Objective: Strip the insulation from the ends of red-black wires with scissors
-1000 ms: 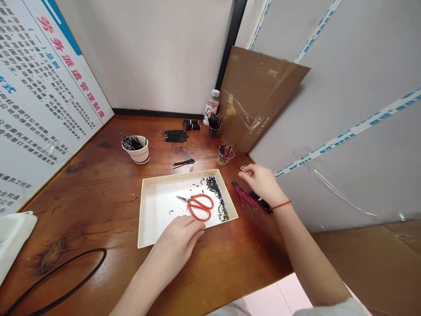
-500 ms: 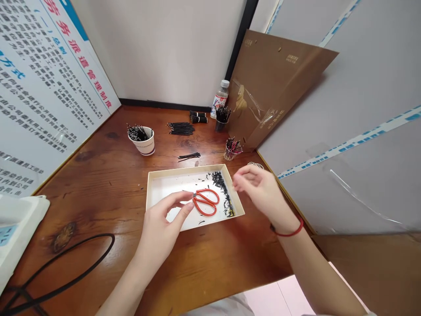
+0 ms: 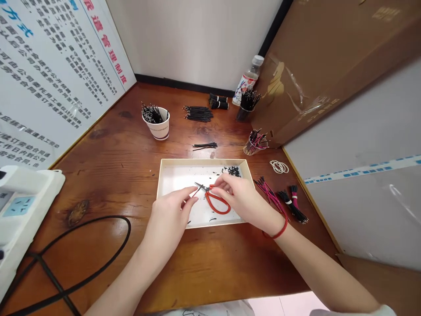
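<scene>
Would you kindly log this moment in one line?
left hand: pinching thin strand | right hand: over scissors, grip unclear | tray: scissors, black clippings

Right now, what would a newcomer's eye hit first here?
Probably the red-handled scissors, lying in the shallow white box at the centre of the view, with the left hand and right hand close over them. Next, likely the big board of printed text on the left. Then the pink and black bundles on the table, right of the box.
</scene>
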Tool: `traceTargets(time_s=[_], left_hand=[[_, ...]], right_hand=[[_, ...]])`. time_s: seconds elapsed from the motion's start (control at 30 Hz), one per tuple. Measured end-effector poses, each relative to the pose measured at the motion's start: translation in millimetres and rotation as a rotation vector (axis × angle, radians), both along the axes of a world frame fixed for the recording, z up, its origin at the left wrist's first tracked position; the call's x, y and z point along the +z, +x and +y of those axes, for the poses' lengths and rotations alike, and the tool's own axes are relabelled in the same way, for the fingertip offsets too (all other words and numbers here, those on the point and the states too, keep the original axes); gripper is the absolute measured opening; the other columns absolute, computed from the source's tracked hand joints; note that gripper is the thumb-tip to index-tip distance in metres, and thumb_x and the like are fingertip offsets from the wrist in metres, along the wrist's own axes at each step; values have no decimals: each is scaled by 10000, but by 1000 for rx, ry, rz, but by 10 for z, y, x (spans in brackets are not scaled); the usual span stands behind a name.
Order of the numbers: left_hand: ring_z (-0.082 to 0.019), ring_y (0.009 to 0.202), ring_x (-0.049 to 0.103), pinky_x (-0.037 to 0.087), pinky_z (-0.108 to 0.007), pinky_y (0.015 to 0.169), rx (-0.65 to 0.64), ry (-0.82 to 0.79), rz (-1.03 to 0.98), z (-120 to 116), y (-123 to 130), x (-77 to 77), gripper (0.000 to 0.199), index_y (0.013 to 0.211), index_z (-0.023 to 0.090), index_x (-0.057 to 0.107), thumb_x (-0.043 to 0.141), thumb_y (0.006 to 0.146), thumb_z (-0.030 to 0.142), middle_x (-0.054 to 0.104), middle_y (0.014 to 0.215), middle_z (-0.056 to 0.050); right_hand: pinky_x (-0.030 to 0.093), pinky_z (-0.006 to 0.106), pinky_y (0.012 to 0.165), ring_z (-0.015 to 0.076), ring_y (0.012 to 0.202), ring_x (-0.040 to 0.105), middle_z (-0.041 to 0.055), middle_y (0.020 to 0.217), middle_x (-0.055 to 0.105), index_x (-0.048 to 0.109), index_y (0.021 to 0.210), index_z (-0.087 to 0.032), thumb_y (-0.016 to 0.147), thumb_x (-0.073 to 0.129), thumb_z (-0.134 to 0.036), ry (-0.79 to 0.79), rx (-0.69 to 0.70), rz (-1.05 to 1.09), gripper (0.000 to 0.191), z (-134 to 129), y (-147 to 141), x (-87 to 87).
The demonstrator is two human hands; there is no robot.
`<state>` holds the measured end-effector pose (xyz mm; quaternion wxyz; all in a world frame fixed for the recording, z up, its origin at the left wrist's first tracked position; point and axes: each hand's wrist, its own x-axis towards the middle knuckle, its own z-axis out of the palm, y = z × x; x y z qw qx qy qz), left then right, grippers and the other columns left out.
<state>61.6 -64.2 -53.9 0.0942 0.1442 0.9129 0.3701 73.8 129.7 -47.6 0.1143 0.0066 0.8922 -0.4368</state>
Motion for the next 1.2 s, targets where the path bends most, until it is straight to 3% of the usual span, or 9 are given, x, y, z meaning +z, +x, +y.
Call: traceTargets(time_s=[0.1,0.2,0.3,0.43,0.53,0.7,1.2], left_hand=[[-232,749,711,478,-297,654,-25,-257,-115,64,-30,19,268,1045,233,765,549,898,173,789,889,-62],[-250,761,710,453,-305,641,-60,-374,-163,107,-61,41,296,974,232,779,498,910,164,786,868,-82],[-253,720,699,419,-300,599,-56,-419,-161,122,-78,48,307,857,230,780,483,906,168,776,801,-85],[-247,685,692,410,-292,582,-29,-442,-151,131,-87,34,287,789,231,774,510,868,152,762,747,-79],[-251,682,688,419,-298,595,-15,-446,-162,138,-94,21,274,777,229,773,521,855,154,756,737,-78],[-282,752,699,440,-323,642,-7,-476,-204,147,-105,33,257,834,220,777,530,865,157,770,810,-89],[-290,793,702,464,-343,704,-26,-481,-234,154,-107,36,272,893,200,777,509,880,151,767,839,-104]], right_hand=[[434,301,637,193,738,617,68,847,658,514,736,-187,820,713,-187,420,113,2,215,12,-40,-57],[382,291,571,187,667,593,77,800,648,475,716,-197,869,660,-230,532,168,-8,242,0,-72,-47],[381,282,542,174,617,585,54,738,651,477,786,-201,943,543,-279,428,135,-50,187,39,-91,-3],[434,268,605,167,679,618,30,799,695,533,918,-199,899,588,-309,253,241,-18,124,142,-99,53],[424,274,619,177,703,612,42,818,703,583,872,-197,821,652,-297,331,285,58,132,168,-78,74],[373,261,548,151,590,574,24,671,671,634,757,-195,814,649,-284,346,247,51,107,127,-21,49],[321,254,490,120,520,498,-11,609,625,627,720,-198,811,648,-281,398,247,-20,125,70,6,67]])
